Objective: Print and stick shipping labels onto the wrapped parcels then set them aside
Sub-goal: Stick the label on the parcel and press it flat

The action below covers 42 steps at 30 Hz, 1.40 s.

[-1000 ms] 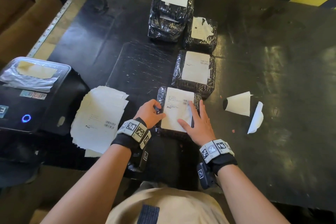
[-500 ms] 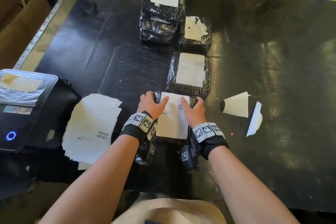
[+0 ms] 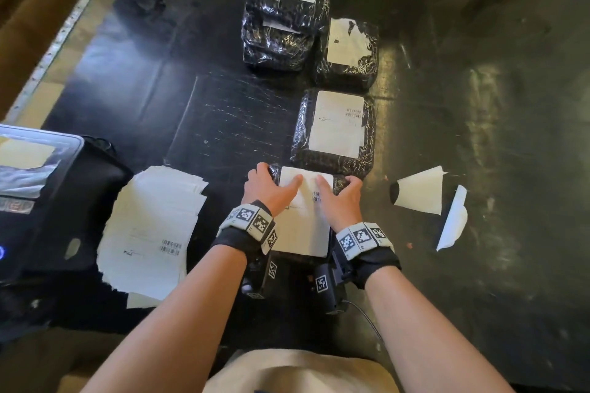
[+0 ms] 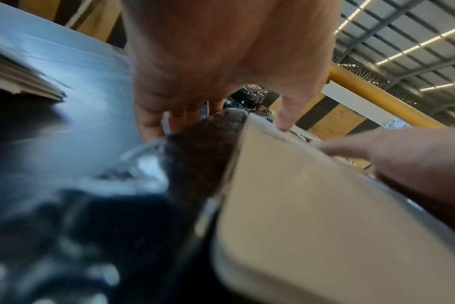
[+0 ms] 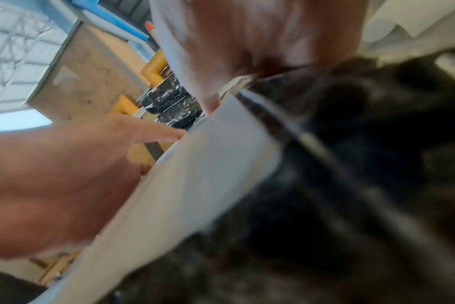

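Note:
A black wrapped parcel [image 3: 340, 182] lies on the black table [image 3: 479, 105] in front of me, with a white shipping label [image 3: 303, 230] covering its top. My left hand [image 3: 267, 189] grips its far left corner, fingers curled over the edge and thumb on the label. My right hand [image 3: 341, 198] grips the far right corner in the same way. The left wrist view shows the left hand [image 4: 221, 61] with fingers wrapped round the parcel's corner [image 4: 200, 154]. In the right wrist view the right hand [image 5: 260, 41] has its thumb on the label [image 5: 195, 174].
A labelled parcel [image 3: 335, 131] sits just beyond the held one, then another [image 3: 348, 51] and a stack of two [image 3: 284, 3]. The label printer [image 3: 38, 201] is at the left, with a pile of printed sheets [image 3: 150, 226]. Peeled backing papers [image 3: 421, 191] lie to the right.
Both hands slid from lying on the label up to the parcel's far corners and curled round them. The parcel now lies close against the labelled one beyond it.

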### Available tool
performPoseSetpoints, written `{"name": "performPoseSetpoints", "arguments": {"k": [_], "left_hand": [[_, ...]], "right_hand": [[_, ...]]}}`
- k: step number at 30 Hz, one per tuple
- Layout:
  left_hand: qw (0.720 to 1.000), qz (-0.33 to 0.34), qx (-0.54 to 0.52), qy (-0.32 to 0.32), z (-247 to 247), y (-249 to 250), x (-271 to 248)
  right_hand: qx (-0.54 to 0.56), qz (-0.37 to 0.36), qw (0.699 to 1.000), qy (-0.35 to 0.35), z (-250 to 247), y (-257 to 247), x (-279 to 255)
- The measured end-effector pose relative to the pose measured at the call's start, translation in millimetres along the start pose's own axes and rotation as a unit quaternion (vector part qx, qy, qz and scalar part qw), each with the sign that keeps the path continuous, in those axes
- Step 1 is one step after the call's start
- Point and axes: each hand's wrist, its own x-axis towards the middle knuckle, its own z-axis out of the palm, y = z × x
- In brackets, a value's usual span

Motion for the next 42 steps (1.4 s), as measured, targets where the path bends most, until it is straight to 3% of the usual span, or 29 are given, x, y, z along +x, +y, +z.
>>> {"name": "performPoseSetpoints", "arguments": {"k": [4,10,17,42], "left_hand": [[1.000,-0.007,-0.007,0.002,6.5,1.1,-1.3],[0.997,0.005,-0.075,0.002,1.2,-0.4,3.3],[0.996,0.021,-0.081,-0.033,-2.6,-6.4,-2.2],[0.994,0.057,-0.097,-0.008,0.3,-22.5,-27.5]], "right_hand": [[-0.010,0.021,1.000,0.014,2.7,-4.8,-0.4],[-0.018,-0.014,1.000,0.013,-0.4,-0.8,2.0],[-0.025,-0.019,0.999,-0.005,-1.5,3.9,-2.8],[-0.001,-0.053,0.998,0.016,-4.6,21.5,-24.9]]}}
